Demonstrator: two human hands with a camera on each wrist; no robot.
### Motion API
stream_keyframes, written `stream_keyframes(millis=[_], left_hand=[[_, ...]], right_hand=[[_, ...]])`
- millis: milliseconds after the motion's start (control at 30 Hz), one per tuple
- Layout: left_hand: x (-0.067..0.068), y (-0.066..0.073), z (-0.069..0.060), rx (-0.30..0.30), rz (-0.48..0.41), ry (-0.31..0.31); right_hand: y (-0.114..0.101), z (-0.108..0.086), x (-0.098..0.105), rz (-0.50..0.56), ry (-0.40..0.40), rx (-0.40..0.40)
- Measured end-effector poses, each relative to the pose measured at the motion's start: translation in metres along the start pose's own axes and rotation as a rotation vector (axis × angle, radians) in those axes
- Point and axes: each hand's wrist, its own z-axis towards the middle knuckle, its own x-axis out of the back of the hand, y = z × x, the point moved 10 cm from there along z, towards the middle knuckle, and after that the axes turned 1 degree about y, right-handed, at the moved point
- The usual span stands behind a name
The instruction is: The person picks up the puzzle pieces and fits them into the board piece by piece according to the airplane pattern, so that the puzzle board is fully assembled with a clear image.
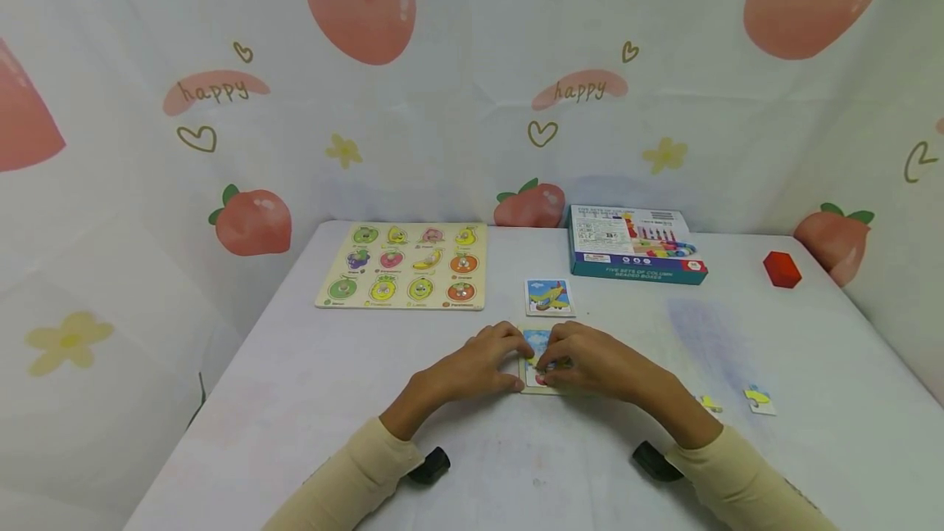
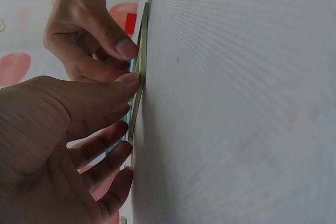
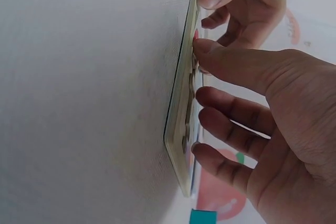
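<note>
A small picture puzzle board [image 1: 533, 390] with a pale wooden rim lies on the table between the two hands. My left hand [image 1: 479, 360] holds its left side, thumb at the near corner and index finger farther up. Over the board's right part, my right hand [image 1: 590, 357] pinches a puzzle piece with thumb and index finger; the fingers mostly hide it. In the right wrist view, puzzle pieces [image 3: 190, 98] stand slightly above the board's rim. Two loose yellow-and-white puzzle pieces, one [image 1: 760, 400] farther right and one [image 1: 710, 404] partly behind the right forearm, lie on the table.
Just beyond the board lies an airplane picture card [image 1: 549, 298]. A fruit puzzle board [image 1: 401, 266] is at the back left. At the back stands a teal-edged bead box [image 1: 637, 244], with a red block [image 1: 782, 270] to its right.
</note>
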Motion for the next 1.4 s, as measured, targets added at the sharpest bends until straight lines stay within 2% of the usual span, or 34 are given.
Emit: stream_keyframes(millis=[400,700,833,1067,1400], left_hand=[[0.0,0.0,0.0,0.0,0.005,0.008],[0.001,0.003,-0.002,0.005,0.008,0.001],[0.0,0.009,-0.002,-0.033,0.041,-0.007],[-0.005,0.022,-0.002,-0.12,0.102,-0.061],[-0.007,0.023,-0.003,-0.13,0.101,-0.074]], right_hand=[[-0.001,0.0,0.001,-0.013,0.045,0.01],[0.009,0.002,0.001,0.027,0.025,-0.081],[0.01,0.002,0.001,0.042,0.029,-0.106],[0.013,0.003,0.001,0.057,0.045,-0.145],[0.016,-0.005,0.004,0.104,0.007,-0.077]])
